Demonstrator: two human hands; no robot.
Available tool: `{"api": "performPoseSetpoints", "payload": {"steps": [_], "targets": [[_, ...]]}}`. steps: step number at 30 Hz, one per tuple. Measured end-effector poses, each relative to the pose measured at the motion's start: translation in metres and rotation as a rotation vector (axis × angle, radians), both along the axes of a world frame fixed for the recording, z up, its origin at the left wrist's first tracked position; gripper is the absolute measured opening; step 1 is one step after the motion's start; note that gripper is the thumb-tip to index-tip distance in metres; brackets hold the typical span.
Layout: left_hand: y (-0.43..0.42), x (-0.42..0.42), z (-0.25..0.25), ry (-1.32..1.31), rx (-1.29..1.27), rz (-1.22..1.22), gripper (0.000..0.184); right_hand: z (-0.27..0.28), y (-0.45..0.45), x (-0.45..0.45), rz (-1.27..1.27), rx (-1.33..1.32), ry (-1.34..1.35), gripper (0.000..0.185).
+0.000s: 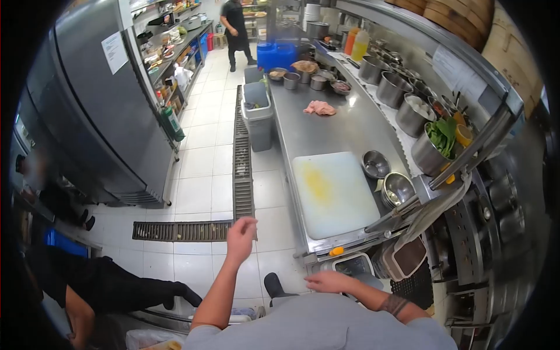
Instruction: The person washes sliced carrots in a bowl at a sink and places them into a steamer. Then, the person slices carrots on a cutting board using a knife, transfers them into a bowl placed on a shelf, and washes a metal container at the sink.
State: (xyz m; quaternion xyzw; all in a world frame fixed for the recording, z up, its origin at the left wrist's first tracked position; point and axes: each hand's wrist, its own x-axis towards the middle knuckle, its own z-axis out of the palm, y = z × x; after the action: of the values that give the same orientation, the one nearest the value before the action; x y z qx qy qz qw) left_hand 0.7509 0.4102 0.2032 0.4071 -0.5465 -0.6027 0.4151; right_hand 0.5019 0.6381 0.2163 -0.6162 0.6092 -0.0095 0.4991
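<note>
My left hand [241,236] is raised over the tiled floor beside a drain grate, its fingers loosely bent and holding nothing. My right hand [328,282] hangs low in front of my body, near the counter's end, with loosely extended fingers and nothing in it. Ahead of the right hand, a white cutting board [335,195] with a yellow stain lies on the steel counter [303,134]. Two metal bowls, one empty-looking [375,164] and one with small pale pieces inside [398,189], sit at the board's right edge. Farther along the counter lies a piece of raw pale-pink meat [319,108].
Metal pots [394,88] line the counter's right side, one holding leafy greens [441,137]. A grey bin [256,125] stands at the counter's left. A drain grate [242,169] crosses the floor. A person [234,29] stands far ahead; another [99,286] is close at left.
</note>
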Motion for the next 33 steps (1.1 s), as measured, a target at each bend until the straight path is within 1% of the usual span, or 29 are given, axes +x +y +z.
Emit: {"api": "performPoseSetpoints", "payload": {"steps": [1,2,3,4,6,7,8,9,10,11,13,14,15,16,18,19,20,22,23,24,25,26,27,28,29,30,31,32,33], "targets": [[-0.007,0.002,-0.018,-0.066,-0.01,-0.006,0.016,-0.011,0.021,-0.01,-0.014,-0.004,-0.001,0.05],[-0.008,-0.002,-0.027,-0.133,-0.02,-0.011,0.018,-0.027,0.041,-0.021,-0.189,0.075,-0.091,0.05],[-0.003,-0.01,-0.018,-0.178,0.007,0.001,0.018,-0.041,0.063,-0.028,-0.363,0.159,-0.184,0.051],[0.006,-0.022,-0.014,-0.184,0.007,-0.006,0.018,-0.05,0.084,-0.032,-0.369,0.16,-0.191,0.051],[0.027,-0.055,-0.001,-0.066,-0.025,0.001,0.014,-0.063,0.114,-0.045,-0.632,0.09,-0.364,0.053],[0.038,-0.067,0.007,-0.125,-0.099,-0.052,0.014,-0.061,0.124,-0.047,-0.621,0.08,-0.369,0.053],[0.052,-0.083,0.024,-0.184,-0.138,-0.084,0.015,-0.055,0.133,-0.046,-0.746,0.071,-0.398,0.053],[0.063,-0.098,0.033,-0.216,-0.236,-0.142,0.015,-0.053,0.141,-0.047,-0.873,0.064,-0.43,0.053],[0.073,-0.111,0.039,-0.25,-0.331,-0.202,0.017,-0.055,0.147,-0.052,-0.866,0.055,-0.442,0.053],[0.082,-0.125,0.052,-0.263,-0.341,-0.204,0.017,-0.059,0.154,-0.056,-0.83,0.054,-0.421,0.052],[0.09,-0.15,0.078,-0.272,-0.475,-0.308,0.025,-0.081,0.174,-0.06,-0.808,0.055,-0.43,0.05],[0.086,-0.162,0.088,-0.295,-0.486,-0.328,0.025,-0.099,0.183,-0.065,-0.655,0.025,-0.269,0.052],[0.079,-0.177,0.099,-0.27,-0.342,-0.333,0.03,-0.115,0.192,-0.068,-0.504,-0.008,-0.102,0.053],[0.068,-0.194,0.112,-0.235,-0.195,-0.334,0.034,-0.122,0.199,-0.069,-0.522,-0.016,-0.111,0.053],[0.037,-0.233,0.127,-0.161,-0.303,-0.313,0.037,-0.14,0.212,-0.075,-0.448,0.08,-0.021,0.061],[0.02,-0.254,0.14,-0.095,-0.361,-0.319,0.04,-0.153,0.216,-0.074,-0.526,0.1,-0.014,0.06],[0.001,-0.277,0.153,-0.026,-0.416,-0.326,0.044,-0.155,0.218,-0.075,-0.549,0.098,-0.01,0.06],[-0.04,-0.322,0.178,-0.016,-0.43,-0.376,0.061,-0.154,0.221,-0.071,-0.737,0.035,-0.067,0.057],[-0.054,-0.341,0.189,0.01,-0.505,-0.359,0.066,-0.154,0.218,-0.065,-0.756,0.035,-0.056,0.057],[-0.068,-0.362,0.199,0.042,-0.581,-0.342,0.071,-0.155,0.217,-0.059,-0.869,-0.011,0.006,0.055],[-0.081,-0.382,0.208,0.064,-0.581,-0.36,0.071,-0.155,0.211,-0.056,-0.983,-0.059,0.071,0.054],[-0.094,-0.402,0.214,0.066,-0.661,-0.331,0.072,-0.145,0.202,-0.05,-1.008,-0.059,0.086,0.054],[-0.107,-0.422,0.22,0.07,-0.737,-0.301,0.072,-0.135,0.195,-0.036,-1.192,-0.03,0.027,0.053],[-0.121,-0.44,0.226,0.093,-0.728,-0.322,0.072,-0.111,0.183,-0.019,-1.375,-0.004,-0.034,0.052],[-0.136,-0.456,0.23,0.098,-0.842,-0.293,0.072,-0.072,0.161,-0.006,-1.408,0.048,-0.063,0.041],[-0.149,-0.471,0.233,0.102,-0.957,-0.264,0.072,-0.077,0.159,0.003,-1.438,0.052,-0.055,0.041],[-0.161,-0.487,0.232,0.165,-0.998,-0.241,0.065,-0.086,0.159,0.015,-1.394,0.027,-0.09,0.039],[-0.169,-0.497,0.235,0.185,-0.995,-0.265,0.065,-0.086,0.153,0.022,-1.349,-0.001,-0.123,0.036],[-0.176,-0.505,0.236,0.127,-0.961,-0.335,0.064,-0.083,0.149,0.029,-1.378,-0.003,-0.119,0.036]]}}
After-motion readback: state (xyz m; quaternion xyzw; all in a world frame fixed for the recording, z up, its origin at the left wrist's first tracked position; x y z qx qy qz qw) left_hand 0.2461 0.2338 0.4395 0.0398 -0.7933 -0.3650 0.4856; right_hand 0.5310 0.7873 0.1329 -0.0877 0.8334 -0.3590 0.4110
